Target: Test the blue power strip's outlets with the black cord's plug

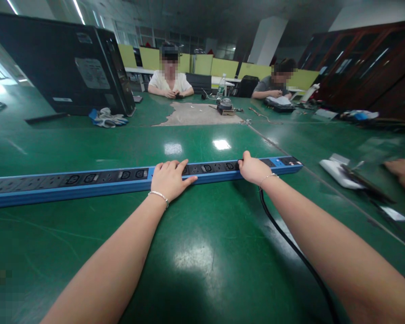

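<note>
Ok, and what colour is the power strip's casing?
Blue, around black sockets; the power strip shows it in the head view.

Both wrists wear thin silvery bracelets, the left one thicker; the forearms are sleeveless.

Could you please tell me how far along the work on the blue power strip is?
The blue power strip already lies across the green table, under the left hand. The right hand seems to hold the black cable against it; whether it is plugged in is hidden. Other visible sockets hold no plugs; whether any need one is unclear.
</note>
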Action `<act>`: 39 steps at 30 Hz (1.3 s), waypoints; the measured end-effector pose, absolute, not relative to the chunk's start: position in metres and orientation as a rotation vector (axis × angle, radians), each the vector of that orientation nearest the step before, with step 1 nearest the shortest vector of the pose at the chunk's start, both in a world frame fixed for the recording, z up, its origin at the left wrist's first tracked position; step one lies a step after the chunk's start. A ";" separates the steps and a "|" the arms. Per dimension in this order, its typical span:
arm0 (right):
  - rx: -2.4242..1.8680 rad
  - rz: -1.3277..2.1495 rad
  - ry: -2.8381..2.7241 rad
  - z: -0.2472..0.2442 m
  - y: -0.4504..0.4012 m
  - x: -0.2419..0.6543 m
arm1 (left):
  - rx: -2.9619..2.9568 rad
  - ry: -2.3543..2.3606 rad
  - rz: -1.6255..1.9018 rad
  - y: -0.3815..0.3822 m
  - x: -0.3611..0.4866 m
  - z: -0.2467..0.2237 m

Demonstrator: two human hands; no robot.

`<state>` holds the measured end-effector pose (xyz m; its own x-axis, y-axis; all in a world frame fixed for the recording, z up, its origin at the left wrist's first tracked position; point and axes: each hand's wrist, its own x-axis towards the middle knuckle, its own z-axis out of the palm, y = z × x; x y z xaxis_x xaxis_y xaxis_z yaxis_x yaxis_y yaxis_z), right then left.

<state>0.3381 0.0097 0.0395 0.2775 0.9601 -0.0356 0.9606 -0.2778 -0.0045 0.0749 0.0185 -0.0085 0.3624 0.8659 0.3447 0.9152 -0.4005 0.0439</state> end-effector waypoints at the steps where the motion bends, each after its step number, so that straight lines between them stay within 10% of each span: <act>1: 2.504 -0.052 1.881 0.039 0.010 0.338 | -2.472 -1.614 -0.470 0.018 0.075 -0.008; 18: 2.916 -0.095 1.830 0.027 -0.001 0.333 | -2.452 -1.634 -0.486 0.017 0.077 -0.006; 28: 3.106 0.244 1.895 0.101 -0.003 0.398 | -2.457 -1.661 -0.422 0.016 0.077 -0.001; 39: 2.861 -0.021 1.748 0.044 0.014 0.470 | -2.449 -1.632 -0.434 0.016 0.077 -0.002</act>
